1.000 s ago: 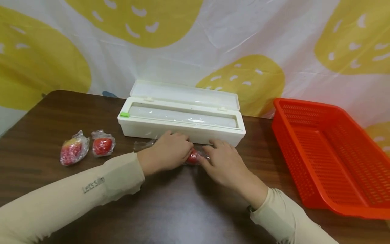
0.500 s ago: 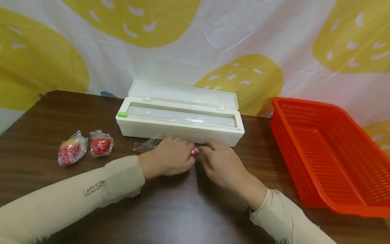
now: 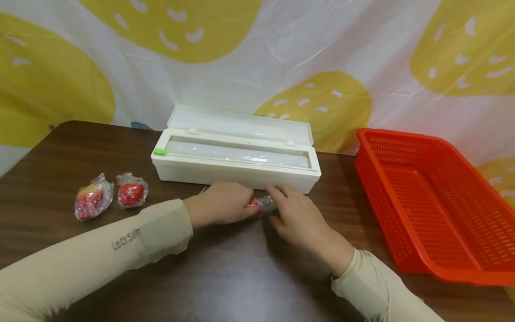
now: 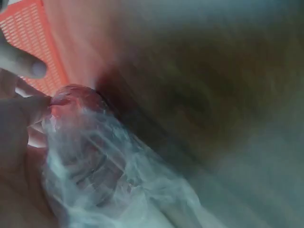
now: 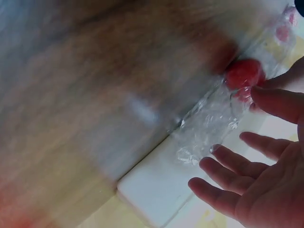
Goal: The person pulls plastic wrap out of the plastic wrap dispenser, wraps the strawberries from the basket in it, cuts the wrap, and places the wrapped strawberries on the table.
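A small round red fruit [image 3: 254,203], partly covered in clear cling film [image 5: 204,123], is at the middle of the table, just in front of the white box. My left hand [image 3: 221,203] grips it, covering most of it in the head view. The film bunches around the fruit in the left wrist view, and a loose tail of it trails toward my right hand [image 3: 297,214]. There the fingers are spread and nearly straight, with the thumb near the red fruit and fingertips beside the film, as the right wrist view shows.
Behind the hands stands a white cling film dispenser [image 3: 233,172], lid raised, a film roll [image 3: 237,153] inside and a green slider at its left end. Two film-wrapped fruits, one yellow-red [image 3: 90,201] and one red [image 3: 131,193], lie left. A red plastic basket [image 3: 418,250] stands right.
My left hand has turned over the fruit, and the film tail at its left has gone mostly out of sight. Film now shows between the hands on the right. The right hand stays nearly in place.
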Demonstrator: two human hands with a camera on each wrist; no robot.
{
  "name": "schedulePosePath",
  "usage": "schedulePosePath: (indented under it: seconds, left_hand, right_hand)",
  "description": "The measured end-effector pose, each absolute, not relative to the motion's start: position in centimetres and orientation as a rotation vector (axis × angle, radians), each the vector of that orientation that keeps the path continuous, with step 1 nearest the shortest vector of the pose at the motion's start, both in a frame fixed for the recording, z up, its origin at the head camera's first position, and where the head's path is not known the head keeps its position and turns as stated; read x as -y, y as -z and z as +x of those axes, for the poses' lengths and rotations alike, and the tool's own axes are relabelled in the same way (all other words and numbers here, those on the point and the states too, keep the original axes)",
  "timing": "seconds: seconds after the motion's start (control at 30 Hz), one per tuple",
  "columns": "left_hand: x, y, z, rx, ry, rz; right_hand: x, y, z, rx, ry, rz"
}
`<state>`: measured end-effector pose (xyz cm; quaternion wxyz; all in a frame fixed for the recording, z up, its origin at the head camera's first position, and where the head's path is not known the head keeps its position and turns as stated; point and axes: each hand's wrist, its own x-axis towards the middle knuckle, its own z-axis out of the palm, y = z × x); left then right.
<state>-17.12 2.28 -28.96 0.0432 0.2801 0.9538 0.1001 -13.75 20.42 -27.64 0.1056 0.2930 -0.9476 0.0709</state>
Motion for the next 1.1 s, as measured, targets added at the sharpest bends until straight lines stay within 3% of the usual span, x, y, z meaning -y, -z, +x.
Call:
schedulePosePath:
  seconds: [0.53, 0.8, 1.1]
  left_hand:
    - [-1.4, 27.8, -12.5, -2.062, -1.455, 0.403]
    - [-1.3, 27.5, -11.6, -2.004, -1.685, 0.407]
    - [-0.7, 27.3, -11.7, -2.101, -1.766, 0.576]
  right_hand:
    - [-20.9, 25.8, -14.4, 2.705, -0.413, 0.887]
    - [-21.4, 25.9, -15.3, 2.57, -0.395, 1.059]
    - [-20.4, 26.6, -15.0, 2.479, -0.801, 0.914]
